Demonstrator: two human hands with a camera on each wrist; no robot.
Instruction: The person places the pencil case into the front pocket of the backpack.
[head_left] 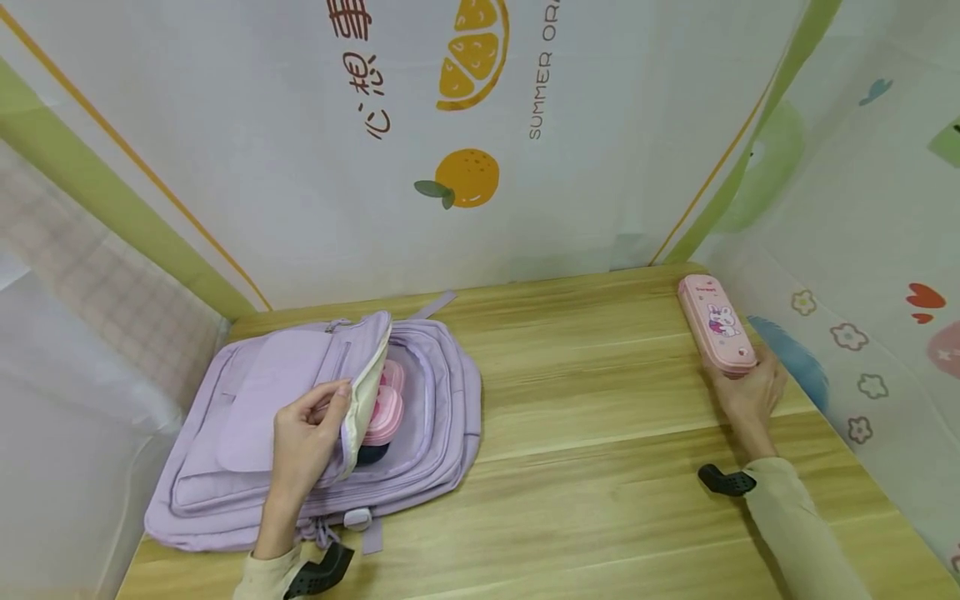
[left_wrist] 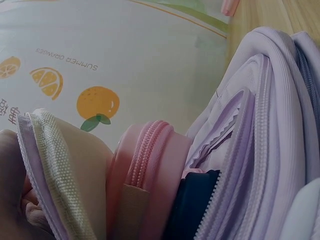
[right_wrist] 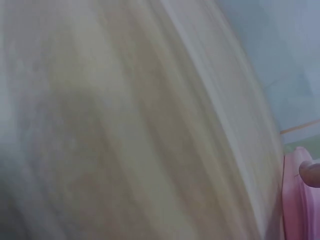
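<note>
A lilac backpack point(head_left: 255, 400) lies on the left of the table, its front pocket unzipped. My left hand point(head_left: 306, 437) pinches the edge of the pocket flap point(head_left: 367, 392) between thumb and fingers and holds it up. Inside the pocket sit pink zipped cases point(left_wrist: 150, 175) and a dark navy item point(left_wrist: 192, 205), whose kind is hidden. At the far right, my right hand point(head_left: 750, 400) grips the near end of a pink pencil case point(head_left: 716, 325) with a rabbit picture on its lid. In the right wrist view, a fingertip point(right_wrist: 311, 173) touches that case.
The wooden table point(head_left: 585, 400) stretches between the backpack and the pencil case. A white curtain point(head_left: 585, 192) with orange prints hangs along the back edge. Another printed curtain point(head_left: 847, 275) borders the right edge. A backpack strap point(head_left: 372, 536) hangs toward the front.
</note>
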